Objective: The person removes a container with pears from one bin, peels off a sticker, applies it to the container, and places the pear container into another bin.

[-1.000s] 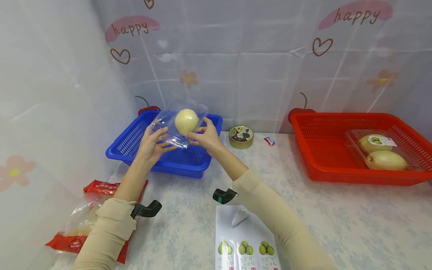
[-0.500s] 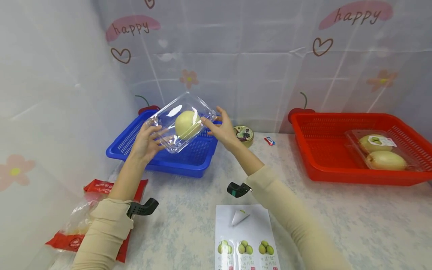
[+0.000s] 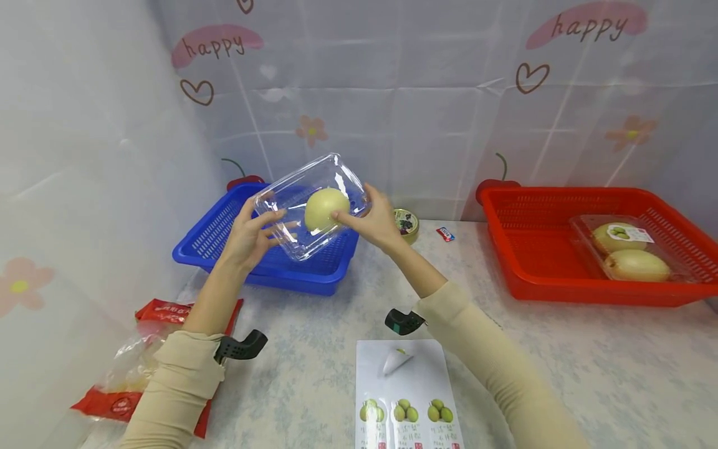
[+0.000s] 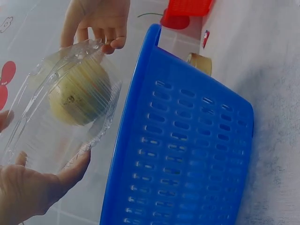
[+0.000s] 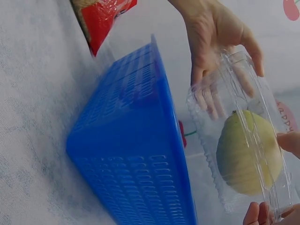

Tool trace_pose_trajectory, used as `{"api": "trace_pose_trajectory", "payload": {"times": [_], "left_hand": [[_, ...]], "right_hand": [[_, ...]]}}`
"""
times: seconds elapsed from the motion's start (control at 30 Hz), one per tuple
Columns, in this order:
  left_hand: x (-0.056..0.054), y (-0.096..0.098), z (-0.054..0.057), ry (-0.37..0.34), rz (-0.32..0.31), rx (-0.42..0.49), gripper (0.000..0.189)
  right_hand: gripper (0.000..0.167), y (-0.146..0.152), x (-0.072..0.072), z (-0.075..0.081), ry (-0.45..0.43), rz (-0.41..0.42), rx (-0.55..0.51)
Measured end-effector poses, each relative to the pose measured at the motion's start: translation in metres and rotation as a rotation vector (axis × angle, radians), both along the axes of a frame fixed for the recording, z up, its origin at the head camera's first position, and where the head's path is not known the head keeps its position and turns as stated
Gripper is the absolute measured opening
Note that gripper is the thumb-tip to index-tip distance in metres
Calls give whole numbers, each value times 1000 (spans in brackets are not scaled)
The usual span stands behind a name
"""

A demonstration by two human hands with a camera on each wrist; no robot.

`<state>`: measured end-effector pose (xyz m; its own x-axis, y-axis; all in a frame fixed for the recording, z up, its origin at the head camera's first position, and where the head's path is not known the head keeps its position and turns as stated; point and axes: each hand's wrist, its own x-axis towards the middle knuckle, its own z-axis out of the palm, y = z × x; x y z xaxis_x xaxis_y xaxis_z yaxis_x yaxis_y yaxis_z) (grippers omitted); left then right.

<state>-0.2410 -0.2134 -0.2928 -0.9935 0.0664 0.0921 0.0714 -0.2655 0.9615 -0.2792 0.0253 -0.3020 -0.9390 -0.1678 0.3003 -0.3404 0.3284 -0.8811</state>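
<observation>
A clear plastic clamshell box (image 3: pixel 300 246) is raised over the blue basket (image 3: pixel 331 274), tilted with its right end higher. Inside rests one pale yellow pear-like fruit (image 3: pixel 324 209), its stem end visible in the right wrist view as well. My left hand (image 3: pixel 249 234) grips the box's left end, thumb on the near face and fingers spread behind it. At the opposite end my right hand (image 3: pixel 376 218) holds on, its thumb lying across the plastic over the fruit. Both rims of the box (image 5: pixel 248 126) run together along one side in the right wrist view.
A red basket (image 3: pixel 516 277) at right holds a labelled clear pack of two fruits (image 3: pixel 636 262). Behind sit a round tin (image 3: pixel 406 226) and a small wrapper (image 3: pixel 445 234). A label sheet (image 3: pixel 373 368) with a white paper cone (image 3: pixel 396 362) lies in front, a red-ended bag (image 3: pixel 118 402) at left.
The box has swung round to face me more fully and shifted slightly right. My right hand has moved rightward to the box's end. My left hand stays at the left end.
</observation>
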Motion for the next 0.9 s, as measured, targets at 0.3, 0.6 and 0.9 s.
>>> {"api": "trace_pose_trajectory", "payload": {"times": [0.3, 0.6, 0.9], "left_hand": [[2, 11, 3, 40, -38, 49, 39], [3, 25, 4, 68, -53, 59, 41], [2, 41, 3, 64, -72, 18, 47]], "right_hand": [[89, 9, 5, 4, -45, -38, -19], [90, 23, 9, 2, -73, -66, 10], [90, 40, 15, -3, -72, -67, 22]]}}
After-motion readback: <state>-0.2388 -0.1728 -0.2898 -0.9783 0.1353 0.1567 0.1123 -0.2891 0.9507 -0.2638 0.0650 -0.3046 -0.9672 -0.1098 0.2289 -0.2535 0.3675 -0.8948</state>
